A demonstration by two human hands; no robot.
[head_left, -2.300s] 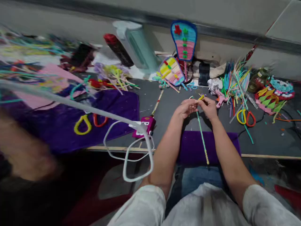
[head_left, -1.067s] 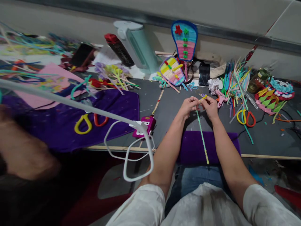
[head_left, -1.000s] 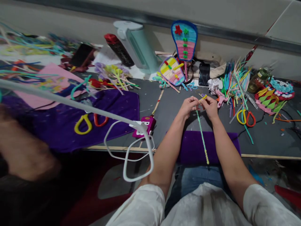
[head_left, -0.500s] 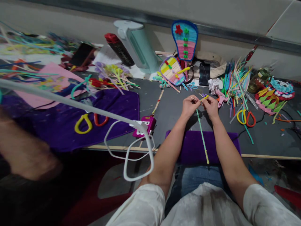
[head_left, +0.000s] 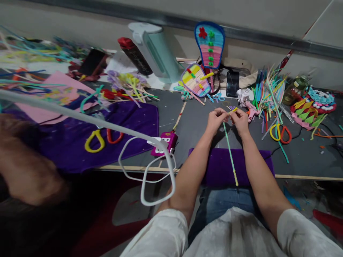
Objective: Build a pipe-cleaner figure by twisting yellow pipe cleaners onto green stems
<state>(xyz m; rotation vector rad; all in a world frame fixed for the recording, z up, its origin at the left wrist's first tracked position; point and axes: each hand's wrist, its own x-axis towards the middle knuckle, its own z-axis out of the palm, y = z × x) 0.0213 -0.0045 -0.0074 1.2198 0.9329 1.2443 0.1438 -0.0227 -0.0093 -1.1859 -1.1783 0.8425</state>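
Observation:
My left hand [head_left: 216,122] and my right hand [head_left: 240,121] meet over the grey table, fingertips pinched close together. From my left fingers a pipe cleaner [head_left: 230,151], green fading to yellow, hangs down over the purple cloth [head_left: 217,164] at the table edge. A short yellow fuzzy piece [head_left: 234,109] shows at my right fingertips; whether it belongs to the same pipe cleaner is hidden. Just beyond my right hand lies a pink glue gun [head_left: 252,111]. Scissors with yellow and red handles [head_left: 285,135] rest to the right.
Bundled pipe cleaners [head_left: 268,89] and a glass jar [head_left: 296,89] stand at the right. Behind are two decorated paddle-shaped crafts [head_left: 210,44], a phone [head_left: 232,84] and a pale kettle [head_left: 160,53]. A white cable [head_left: 80,116] crosses the left foreground near a power strip [head_left: 167,141]. Another person's arm [head_left: 29,167] is at far left.
My fingers have shifted slightly at the pinch, while the pipe cleaner hangs almost as before. At far left, the other person's arm has moved a little.

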